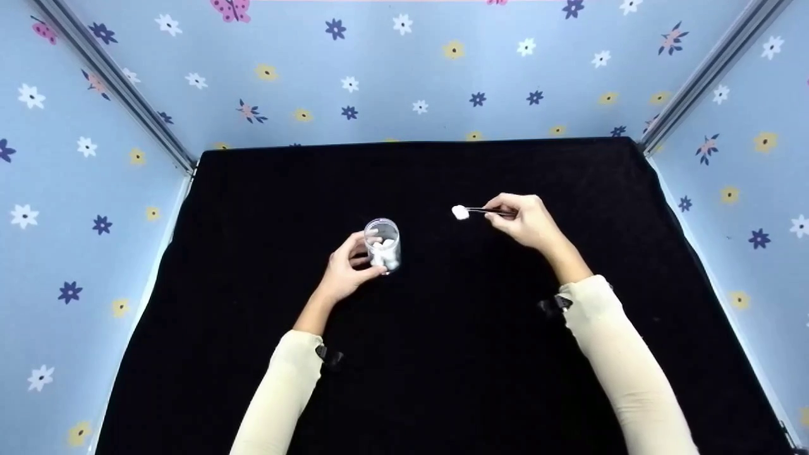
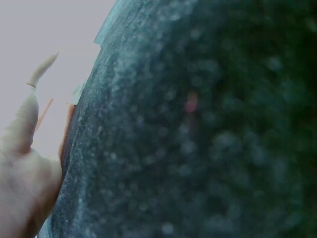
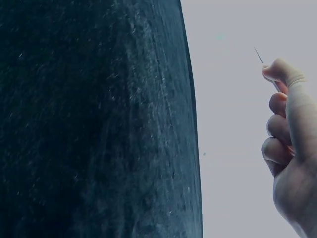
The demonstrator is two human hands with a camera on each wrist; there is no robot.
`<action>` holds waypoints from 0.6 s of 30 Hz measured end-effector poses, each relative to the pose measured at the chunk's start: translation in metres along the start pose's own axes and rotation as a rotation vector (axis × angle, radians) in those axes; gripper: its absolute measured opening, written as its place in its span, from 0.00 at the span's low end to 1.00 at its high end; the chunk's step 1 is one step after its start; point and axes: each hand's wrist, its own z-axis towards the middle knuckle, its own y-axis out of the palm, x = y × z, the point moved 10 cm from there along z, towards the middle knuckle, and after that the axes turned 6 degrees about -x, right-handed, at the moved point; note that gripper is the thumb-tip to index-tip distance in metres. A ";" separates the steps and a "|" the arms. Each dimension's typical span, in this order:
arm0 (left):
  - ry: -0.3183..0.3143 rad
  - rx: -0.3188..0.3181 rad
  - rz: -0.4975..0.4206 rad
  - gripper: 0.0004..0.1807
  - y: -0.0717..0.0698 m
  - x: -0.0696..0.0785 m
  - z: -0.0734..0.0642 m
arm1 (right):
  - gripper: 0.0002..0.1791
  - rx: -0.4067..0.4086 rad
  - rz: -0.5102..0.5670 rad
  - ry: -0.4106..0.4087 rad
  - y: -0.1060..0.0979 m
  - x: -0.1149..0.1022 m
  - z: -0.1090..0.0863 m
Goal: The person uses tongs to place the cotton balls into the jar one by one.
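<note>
My left hand [image 1: 344,268] grips a clear jar [image 1: 396,239], thumb on the near side and fingers around the far side. Several white cotton balls [image 1: 384,254] lie inside it, seen through its open top. To the right, my right hand [image 1: 526,221] pinches dark-handled tweezers [image 1: 478,210] that point left. At their tips is one white cotton ball [image 1: 461,212], apart from the jar. In the left wrist view the hand [image 2: 25,173] shows at the left edge, with the jar washed out by glare. The right wrist view shows the curled hand [image 3: 292,134] and a thin tweezer tip [image 3: 258,54].
A black cloth [image 1: 430,354] covers the table under both hands. Light blue flowered panels [image 1: 379,69] stand at the back and both sides, with metal posts [image 1: 120,82] at the corners. Small dark devices [image 1: 330,357] are strapped at both wrists.
</note>
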 end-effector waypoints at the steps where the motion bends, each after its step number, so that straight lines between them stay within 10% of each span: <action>1: 0.000 0.001 0.002 0.41 0.000 0.000 0.000 | 0.04 0.000 0.000 -0.002 0.000 -0.001 0.001; 18: -0.022 0.001 0.002 0.41 0.000 -0.008 0.002 | 0.05 -0.015 0.031 -0.038 0.016 -0.022 0.016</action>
